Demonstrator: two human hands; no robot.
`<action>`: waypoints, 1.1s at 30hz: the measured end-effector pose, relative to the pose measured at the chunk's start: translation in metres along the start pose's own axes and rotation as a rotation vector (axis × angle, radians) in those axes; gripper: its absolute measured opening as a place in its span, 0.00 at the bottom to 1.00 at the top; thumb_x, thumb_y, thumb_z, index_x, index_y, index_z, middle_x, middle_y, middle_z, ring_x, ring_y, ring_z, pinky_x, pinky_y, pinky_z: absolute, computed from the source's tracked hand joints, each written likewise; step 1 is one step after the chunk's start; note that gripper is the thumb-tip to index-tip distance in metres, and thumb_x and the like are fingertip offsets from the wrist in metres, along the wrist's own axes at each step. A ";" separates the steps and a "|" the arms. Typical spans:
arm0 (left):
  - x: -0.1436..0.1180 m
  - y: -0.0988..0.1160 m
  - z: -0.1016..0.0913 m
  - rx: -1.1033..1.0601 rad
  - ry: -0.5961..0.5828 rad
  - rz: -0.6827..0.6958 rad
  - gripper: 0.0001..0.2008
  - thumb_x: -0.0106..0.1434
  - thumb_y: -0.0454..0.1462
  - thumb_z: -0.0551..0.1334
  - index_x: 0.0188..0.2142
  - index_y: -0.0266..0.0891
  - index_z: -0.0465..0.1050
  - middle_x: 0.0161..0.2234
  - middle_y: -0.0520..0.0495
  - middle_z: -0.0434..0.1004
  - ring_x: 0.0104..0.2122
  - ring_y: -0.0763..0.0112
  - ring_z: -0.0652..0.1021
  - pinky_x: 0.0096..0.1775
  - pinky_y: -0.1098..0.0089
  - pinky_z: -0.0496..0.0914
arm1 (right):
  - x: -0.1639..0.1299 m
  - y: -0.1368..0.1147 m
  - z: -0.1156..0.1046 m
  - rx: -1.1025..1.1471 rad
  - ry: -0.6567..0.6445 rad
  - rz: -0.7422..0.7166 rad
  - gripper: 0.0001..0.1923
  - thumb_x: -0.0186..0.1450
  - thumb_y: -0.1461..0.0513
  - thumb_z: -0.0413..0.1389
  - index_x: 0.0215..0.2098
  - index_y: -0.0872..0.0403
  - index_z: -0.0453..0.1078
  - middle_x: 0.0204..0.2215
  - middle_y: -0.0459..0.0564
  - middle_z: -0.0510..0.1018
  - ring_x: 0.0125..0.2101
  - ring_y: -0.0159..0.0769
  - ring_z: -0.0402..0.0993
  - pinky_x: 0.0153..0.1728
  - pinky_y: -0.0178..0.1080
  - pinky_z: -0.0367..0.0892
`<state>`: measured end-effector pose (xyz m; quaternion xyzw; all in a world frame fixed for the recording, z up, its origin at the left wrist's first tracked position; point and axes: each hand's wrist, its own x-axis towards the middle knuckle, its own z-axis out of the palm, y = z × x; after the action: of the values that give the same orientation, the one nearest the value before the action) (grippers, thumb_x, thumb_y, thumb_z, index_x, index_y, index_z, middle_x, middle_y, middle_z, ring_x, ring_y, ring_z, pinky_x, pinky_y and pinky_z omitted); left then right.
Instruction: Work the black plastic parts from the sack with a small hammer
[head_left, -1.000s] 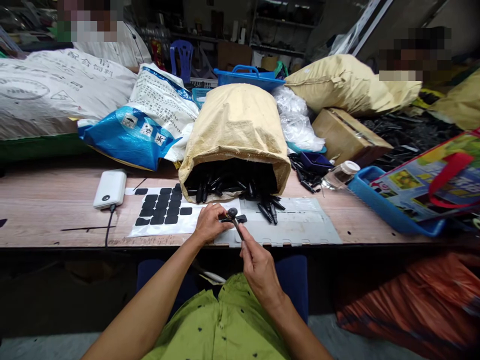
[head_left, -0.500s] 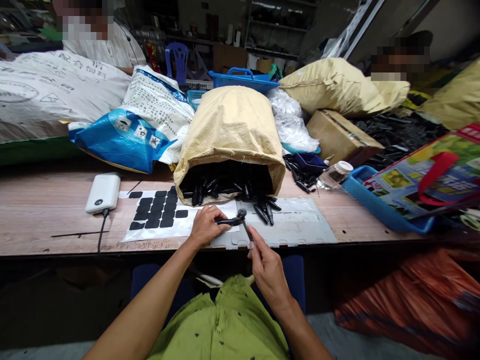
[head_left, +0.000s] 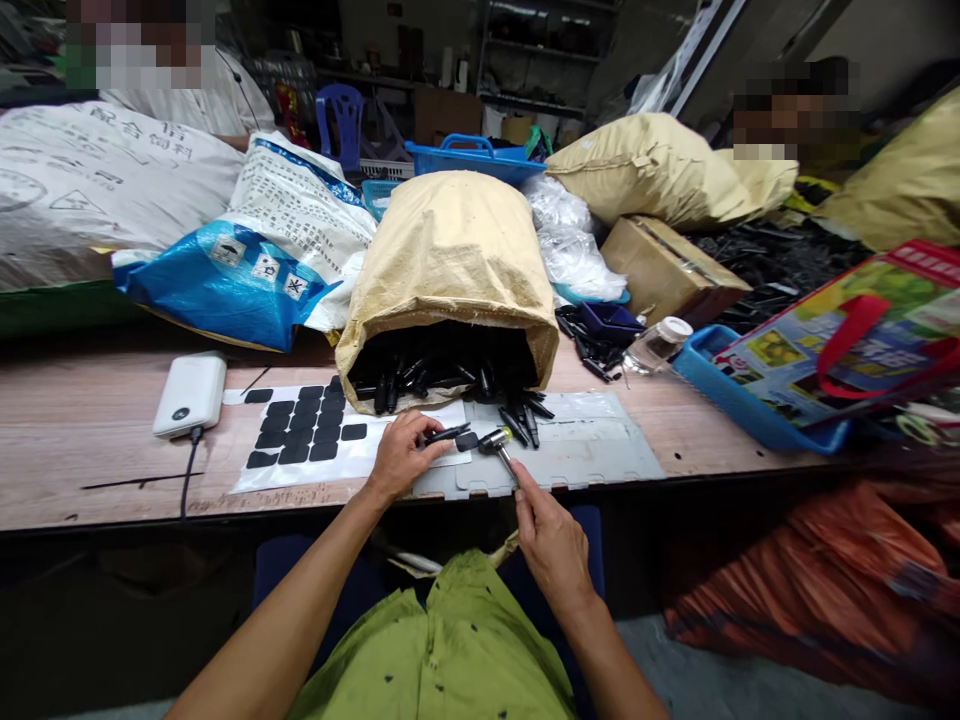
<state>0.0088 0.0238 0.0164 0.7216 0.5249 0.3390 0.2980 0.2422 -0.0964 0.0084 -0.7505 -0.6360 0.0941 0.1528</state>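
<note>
My left hand (head_left: pixel 401 455) rests at the front of the table, its fingers closed on a slim black tube-shaped part (head_left: pixel 450 433). In my right hand (head_left: pixel 553 540) is a small hammer (head_left: pixel 495 439), gripped by its thin metal handle; one end of its head is yellow. The hammer head hovers or rests just right of the black part; I cannot tell whether it touches the board. Beneath my left hand lies a white sheet (head_left: pixel 360 470) bearing rows of black rounded patches (head_left: pixel 300 423). One black patch (head_left: pixel 466 441) lies between the part and the hammer.
A tan sack (head_left: pixel 450 250) opens toward me, black parts (head_left: pixel 517 422) spilling onto a grey board (head_left: pixel 592 450). A white power bank (head_left: pixel 191 393) with a cable lies left. Rightward are a jar (head_left: pixel 658 345) and a blue basket (head_left: pixel 757 400). Two people sit across the table.
The hammer head has moved right, away from the black part, and turned so its yellow end shows. The part's right tip has lifted and tilted. The whole view has shifted slightly.
</note>
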 end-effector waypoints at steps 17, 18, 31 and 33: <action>-0.121 -0.058 0.063 0.463 -0.538 -0.470 0.21 0.66 0.38 0.57 0.58 0.47 0.72 0.51 0.40 0.81 0.54 0.52 0.78 0.50 0.59 0.70 | 0.000 0.005 0.003 0.139 -0.051 0.033 0.26 0.75 0.59 0.48 0.69 0.34 0.59 0.57 0.42 0.79 0.48 0.41 0.82 0.41 0.37 0.75; -0.122 -0.059 0.063 0.476 -0.557 -0.460 0.20 0.65 0.38 0.59 0.57 0.48 0.73 0.52 0.40 0.80 0.55 0.52 0.78 0.51 0.59 0.70 | 0.001 0.005 0.003 0.142 -0.054 0.033 0.26 0.75 0.59 0.47 0.69 0.34 0.59 0.57 0.41 0.78 0.48 0.41 0.81 0.41 0.37 0.75; -0.023 0.071 -0.011 -0.148 -0.442 -0.056 0.19 0.69 0.50 0.59 0.50 0.42 0.78 0.39 0.47 0.81 0.29 0.70 0.77 0.33 0.70 0.70 | 0.000 -0.001 -0.002 0.107 -0.095 0.058 0.27 0.75 0.60 0.48 0.70 0.33 0.56 0.52 0.43 0.81 0.47 0.39 0.81 0.42 0.35 0.73; 0.012 0.081 0.001 0.030 -0.283 0.147 0.14 0.68 0.45 0.60 0.48 0.43 0.79 0.43 0.47 0.80 0.33 0.69 0.77 0.38 0.69 0.71 | 0.000 0.000 -0.004 0.100 -0.115 0.050 0.28 0.75 0.61 0.49 0.71 0.33 0.56 0.52 0.44 0.81 0.46 0.39 0.81 0.41 0.35 0.73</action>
<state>0.0573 0.0138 0.0814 0.8031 0.4285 0.2467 0.3326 0.2440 -0.0967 0.0122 -0.7510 -0.6193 0.1724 0.1508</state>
